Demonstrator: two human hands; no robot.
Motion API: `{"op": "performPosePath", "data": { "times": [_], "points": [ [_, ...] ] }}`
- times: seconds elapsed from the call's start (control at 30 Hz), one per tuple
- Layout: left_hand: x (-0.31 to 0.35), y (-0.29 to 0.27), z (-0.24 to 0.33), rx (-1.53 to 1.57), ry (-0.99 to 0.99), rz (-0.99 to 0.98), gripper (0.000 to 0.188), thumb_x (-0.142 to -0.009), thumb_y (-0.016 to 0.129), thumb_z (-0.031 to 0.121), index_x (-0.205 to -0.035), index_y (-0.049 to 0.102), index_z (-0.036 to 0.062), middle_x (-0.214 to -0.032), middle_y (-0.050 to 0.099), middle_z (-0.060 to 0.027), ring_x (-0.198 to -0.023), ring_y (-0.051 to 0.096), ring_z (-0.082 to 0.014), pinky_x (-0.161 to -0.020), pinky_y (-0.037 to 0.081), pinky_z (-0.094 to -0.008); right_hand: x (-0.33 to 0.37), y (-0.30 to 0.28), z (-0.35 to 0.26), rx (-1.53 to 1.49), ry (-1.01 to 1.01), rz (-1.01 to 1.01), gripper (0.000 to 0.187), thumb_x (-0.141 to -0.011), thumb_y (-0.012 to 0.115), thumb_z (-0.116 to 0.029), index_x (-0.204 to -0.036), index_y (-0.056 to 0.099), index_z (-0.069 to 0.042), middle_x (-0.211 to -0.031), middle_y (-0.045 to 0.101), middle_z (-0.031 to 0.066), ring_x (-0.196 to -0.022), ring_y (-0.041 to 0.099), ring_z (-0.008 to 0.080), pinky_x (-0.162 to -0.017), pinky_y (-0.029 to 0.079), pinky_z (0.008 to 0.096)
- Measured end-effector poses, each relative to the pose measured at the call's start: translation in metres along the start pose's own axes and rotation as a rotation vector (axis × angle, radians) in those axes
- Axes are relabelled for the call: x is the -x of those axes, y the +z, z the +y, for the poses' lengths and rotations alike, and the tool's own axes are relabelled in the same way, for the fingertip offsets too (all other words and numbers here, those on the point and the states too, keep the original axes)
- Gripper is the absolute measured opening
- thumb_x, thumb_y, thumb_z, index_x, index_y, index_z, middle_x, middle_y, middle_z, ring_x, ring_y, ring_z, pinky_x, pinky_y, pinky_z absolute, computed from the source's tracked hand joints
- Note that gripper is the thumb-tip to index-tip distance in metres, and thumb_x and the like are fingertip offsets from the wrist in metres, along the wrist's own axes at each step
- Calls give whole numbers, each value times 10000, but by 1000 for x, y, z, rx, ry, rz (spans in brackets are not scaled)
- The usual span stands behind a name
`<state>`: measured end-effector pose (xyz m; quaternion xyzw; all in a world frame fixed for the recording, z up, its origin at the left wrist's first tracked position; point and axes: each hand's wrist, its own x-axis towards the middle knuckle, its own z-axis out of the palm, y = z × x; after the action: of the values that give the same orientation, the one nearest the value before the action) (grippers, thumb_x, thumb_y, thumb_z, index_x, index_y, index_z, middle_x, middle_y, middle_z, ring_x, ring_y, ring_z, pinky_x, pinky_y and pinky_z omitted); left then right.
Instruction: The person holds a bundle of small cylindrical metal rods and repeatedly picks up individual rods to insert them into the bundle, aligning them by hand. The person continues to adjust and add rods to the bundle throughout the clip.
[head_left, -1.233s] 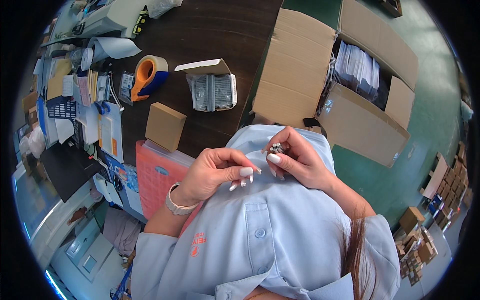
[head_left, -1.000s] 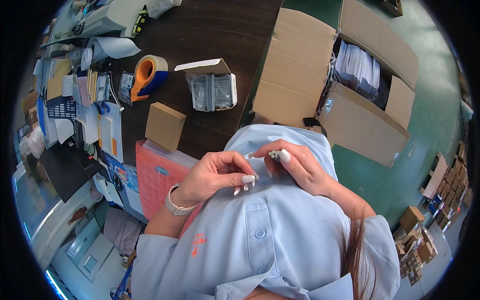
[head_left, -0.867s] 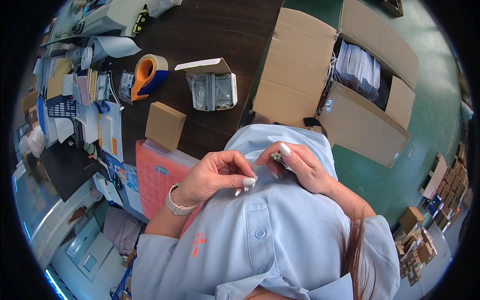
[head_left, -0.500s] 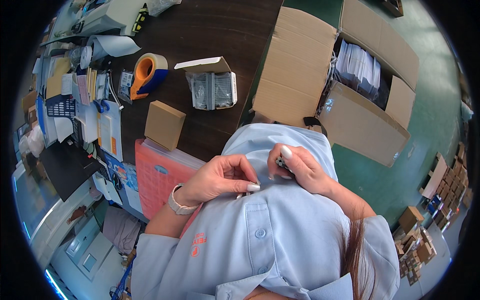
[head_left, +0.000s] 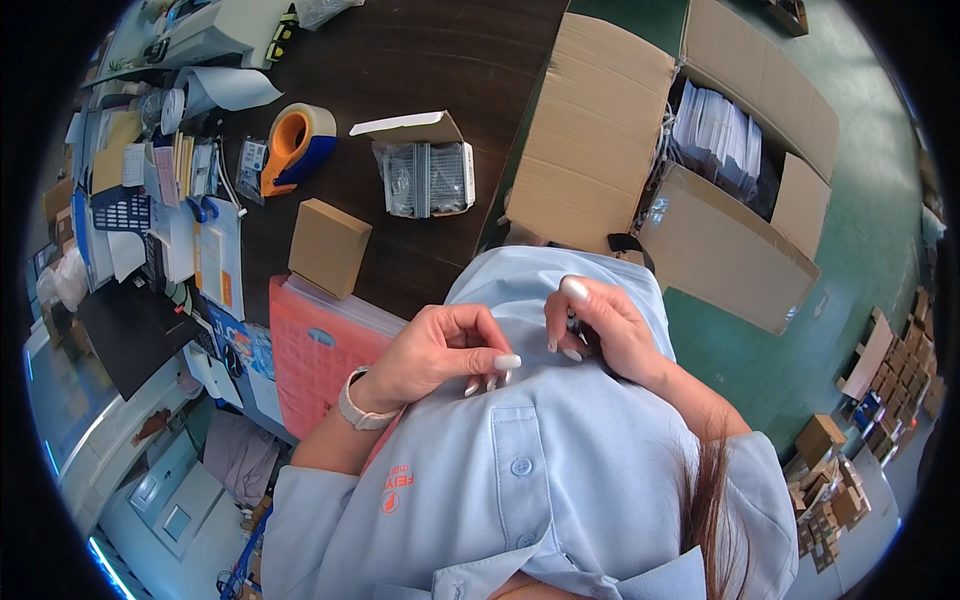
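Small grey pieces [head_left: 573, 322] are in our right hand [head_left: 612, 335], mostly hidden by the fingers, so can't give a count. Right fingers are curled around them, thumb lying over the top. Our left hand [head_left: 437, 352] is just beside, to the right hand's left, not touching it; thumb and fingertip are together in a pinch. Can't tell whether anything sits between them. Both hands are in front of our light blue shirt [head_left: 455, 450]. Pale watch [head_left: 361, 402] on the left wrist.

Left of the left hand: red folder [head_left: 322, 340]. Beyond that hand, on the dark table [head_left: 460, 60]: closed brown box [head_left: 331, 247] nearest, then an open white box [head_left: 467, 180] with clear bags [head_left: 405, 185] inside, and an orange-and-blue tape dispenser [head_left: 288, 150] further left.

Beyond the right hand and to its right: big open carton [head_left: 725, 240] with a white stack [head_left: 713, 140] inside.
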<state>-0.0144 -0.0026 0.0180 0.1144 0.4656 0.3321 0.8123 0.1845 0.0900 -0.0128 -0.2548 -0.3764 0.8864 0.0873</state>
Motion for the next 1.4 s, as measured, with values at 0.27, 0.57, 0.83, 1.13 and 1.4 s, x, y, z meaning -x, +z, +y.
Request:
{"op": "performPosePath", "data": {
  "times": [0.27, 0.57, 0.83, 1.13, 1.4],
  "points": [
    [-14, -6, -6, 58, 133, 62, 100, -798, 627, 66, -778, 541, 20, -721, 592, -79, -592, 536, -89, -506, 425, -189, -31, -33, 19, -524, 102, 316, 276, -957, 342, -259, -981, 488, -26, -720, 442, 11, -619, 410, 113, -579, 367, 250],
    [-22, -5, -10, 109, 118, 53, 92, -811, 617, 63, -782, 539, 24, -725, 587, -77, -600, 529, -91, -515, 422, -191, -44, -84, 38, -952, -77, 444, 279, -955, 359, -258, -1008, 467, -6, -721, 436, 31, -611, 387, 111, -544, 352, 229],
    [-25, -5, -11, 108, 137, 86, 98, -812, 626, 79, -795, 546, 24, -722, 594, -60, -602, 528, -79, -528, 423, -189, -72, -75, 15, -659, -280, 471, 206, -945, 399, -242, -877, 444, -53, -695, 401, 21, -598, 363, 121, -549, 330, 243],
    [-13, -12, -21, 92, 185, 177, 88, -819, 608, 61, -796, 529, 30, -738, 593, -63, -607, 536, -80, -546, 431, -183, -226, -63, 23, 299, -648, 424, 331, -793, 619, -131, -584, 377, -43, -519, 337, -45, -535, 306, 36, -452, 268, 222],
    [-7, -33, -38, 240, 234, 236, 74, -826, 608, 75, -822, 556, 22, -738, 606, -56, -636, 542, -74, -579, 443, -191, -257, -106, 67, 519, -441, 597, 387, -780, 621, -158, -551, 340, -21, -503, 261, 10, -505, 260, 69, -434, 254, 273]
  ]
}}
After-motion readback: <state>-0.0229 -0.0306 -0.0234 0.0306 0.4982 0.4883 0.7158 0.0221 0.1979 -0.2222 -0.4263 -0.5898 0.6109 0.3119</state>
